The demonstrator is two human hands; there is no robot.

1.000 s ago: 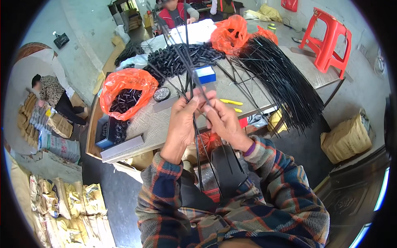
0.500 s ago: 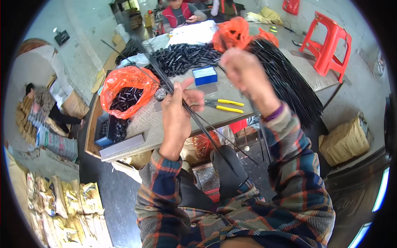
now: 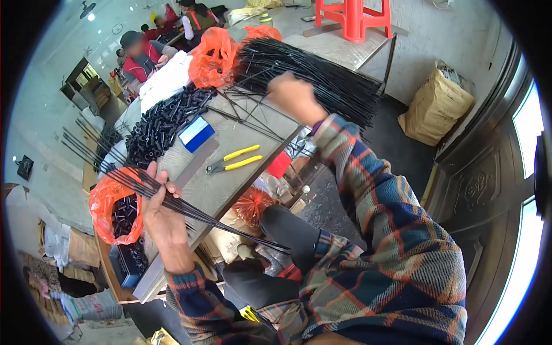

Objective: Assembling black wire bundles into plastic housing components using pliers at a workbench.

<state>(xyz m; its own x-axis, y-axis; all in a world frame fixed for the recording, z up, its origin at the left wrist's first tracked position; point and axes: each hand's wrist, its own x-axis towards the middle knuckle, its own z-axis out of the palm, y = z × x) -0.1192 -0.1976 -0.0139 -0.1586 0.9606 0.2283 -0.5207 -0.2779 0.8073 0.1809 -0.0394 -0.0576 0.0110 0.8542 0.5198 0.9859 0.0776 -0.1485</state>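
My left hand (image 3: 165, 227), over the left front part of the table, is closed around a bundle of thin black rods (image 3: 215, 219). The rods run slantwise, with their near ends over my lap and the far ends fanned out. My right hand (image 3: 293, 99) reaches over the table beside a big pile of black rods (image 3: 325, 77). It is smeared by motion, and its fingers do not show clearly. Several loose rods (image 3: 248, 119) lie crossed on the tabletop below it. Pliers with yellow handles (image 3: 241, 160) lie between my hands, near a blue box (image 3: 197, 135).
A heap of short black tubes (image 3: 164, 127) covers the table's far left. An orange bag (image 3: 102, 202) of black pieces stands at its left edge; another orange bag (image 3: 211, 60) sits at the back. A red stool (image 3: 355, 20) and brown sack (image 3: 440, 106) are right. A person (image 3: 138, 63) sits beyond.
The view has turned to the right. The rods in my left hand now fan out, and that hand sits lower and further left. My right hand has moved out to the rod pile.
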